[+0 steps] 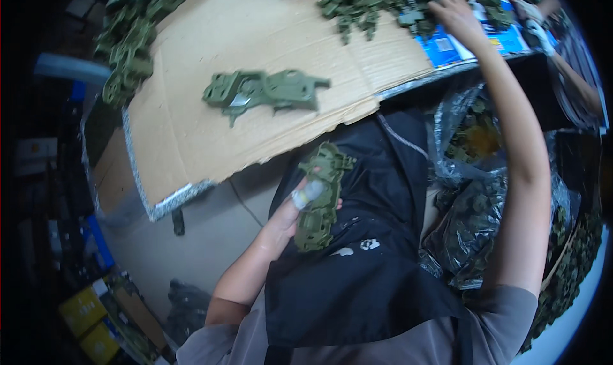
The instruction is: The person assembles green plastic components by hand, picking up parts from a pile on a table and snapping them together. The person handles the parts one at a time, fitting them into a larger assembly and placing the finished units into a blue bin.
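My left hand (300, 213) grips a long olive-green moulded plastic part (317, 228) above my lap, its thumb wrapped in whitish tape. Stretched out to the far right, my right hand (456, 17) is at the edge of a heap of small green plastic parts (415, 7). Its fingertips are apart and bent toward the parts, one of them covered in something white. On the cardboard in front of me lies another green moulded part (268, 92), which neither hand touches.
Cardboard (211, 148) covers the worktop, with a ragged front edge. More green parts (131, 55) are piled at the far left. Clear plastic bags of green parts (476, 215) stand on my right. A co-worker's gloved hand (539, 36) is at the far right.
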The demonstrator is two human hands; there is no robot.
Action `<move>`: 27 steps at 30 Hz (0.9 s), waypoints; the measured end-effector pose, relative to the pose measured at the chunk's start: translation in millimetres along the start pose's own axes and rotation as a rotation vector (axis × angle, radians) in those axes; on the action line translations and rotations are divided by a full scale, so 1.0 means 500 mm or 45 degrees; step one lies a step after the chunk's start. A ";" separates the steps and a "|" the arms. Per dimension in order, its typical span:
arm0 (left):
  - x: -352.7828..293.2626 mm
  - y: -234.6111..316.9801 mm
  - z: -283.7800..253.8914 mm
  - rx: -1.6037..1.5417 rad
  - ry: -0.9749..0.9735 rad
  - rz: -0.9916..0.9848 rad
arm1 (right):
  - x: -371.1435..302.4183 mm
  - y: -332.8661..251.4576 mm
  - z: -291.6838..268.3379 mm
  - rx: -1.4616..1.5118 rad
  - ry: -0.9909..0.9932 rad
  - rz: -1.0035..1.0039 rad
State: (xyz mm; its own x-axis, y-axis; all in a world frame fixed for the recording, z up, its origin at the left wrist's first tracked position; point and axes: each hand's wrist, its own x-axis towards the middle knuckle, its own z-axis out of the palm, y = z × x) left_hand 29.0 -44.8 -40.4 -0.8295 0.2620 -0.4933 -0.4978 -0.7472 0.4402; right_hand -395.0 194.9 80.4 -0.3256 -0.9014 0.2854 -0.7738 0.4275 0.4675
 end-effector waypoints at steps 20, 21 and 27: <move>-0.011 -0.042 0.039 -0.036 0.184 0.192 | -0.170 -0.606 -0.331 1.547 -0.654 -0.077; -0.012 -0.042 0.043 -0.036 0.187 0.202 | -0.167 -0.605 -0.332 1.525 -0.705 -0.090; -0.008 -0.048 0.038 -0.019 0.201 0.210 | -0.152 -0.624 -0.320 1.578 -0.673 -0.130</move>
State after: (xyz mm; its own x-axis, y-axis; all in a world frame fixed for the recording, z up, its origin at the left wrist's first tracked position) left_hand 39.5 -16.1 -34.9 -0.8488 0.0372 -0.5274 -0.3538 -0.7812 0.5143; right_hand -41.8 141.2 46.7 -0.1889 -0.9635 -0.1895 -0.6929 0.2676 -0.6695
